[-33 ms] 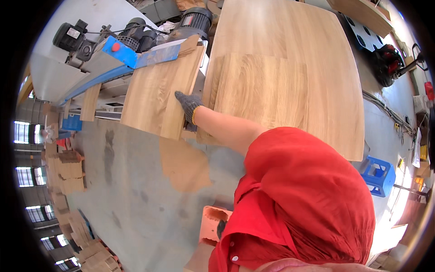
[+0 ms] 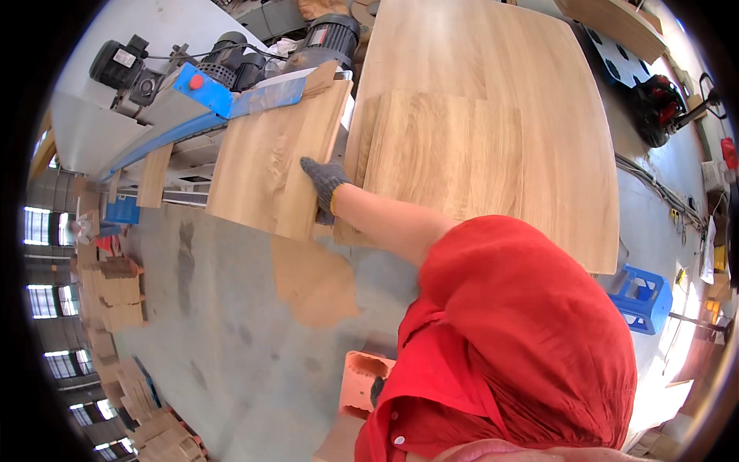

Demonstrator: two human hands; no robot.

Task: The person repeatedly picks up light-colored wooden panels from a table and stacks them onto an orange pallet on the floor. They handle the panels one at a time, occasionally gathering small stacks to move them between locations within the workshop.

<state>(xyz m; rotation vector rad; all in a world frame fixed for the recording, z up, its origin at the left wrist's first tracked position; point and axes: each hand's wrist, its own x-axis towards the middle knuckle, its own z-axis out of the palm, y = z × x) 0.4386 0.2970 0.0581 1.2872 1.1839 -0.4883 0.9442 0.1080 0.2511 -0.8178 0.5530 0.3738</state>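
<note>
My right hand (image 2: 326, 183), in a grey knitted glove, is at the near edge of a wood-grain panel (image 2: 265, 169). One digit lies on its top face and the rest of the hand drops over the edge, where the fingers are hidden. The panel lies along a machine with a blue guard rail (image 2: 173, 138), partly under the rail. Down by my body, only a dark gloved bit of my left hand (image 2: 376, 391) shows beside an orange hollow block (image 2: 366, 366); its fingers are hidden.
A large wood-grain board (image 2: 554, 154) with smaller panels (image 2: 446, 154) on it stands to the right. Motors (image 2: 327, 37) and a red button (image 2: 196, 80) sit on the machine. A blue stool (image 2: 643, 300) is at right, stacked boards (image 2: 119, 289) at far left.
My right hand and the panel have shifted slightly to the right and down. My left hand looks unmoved.
</note>
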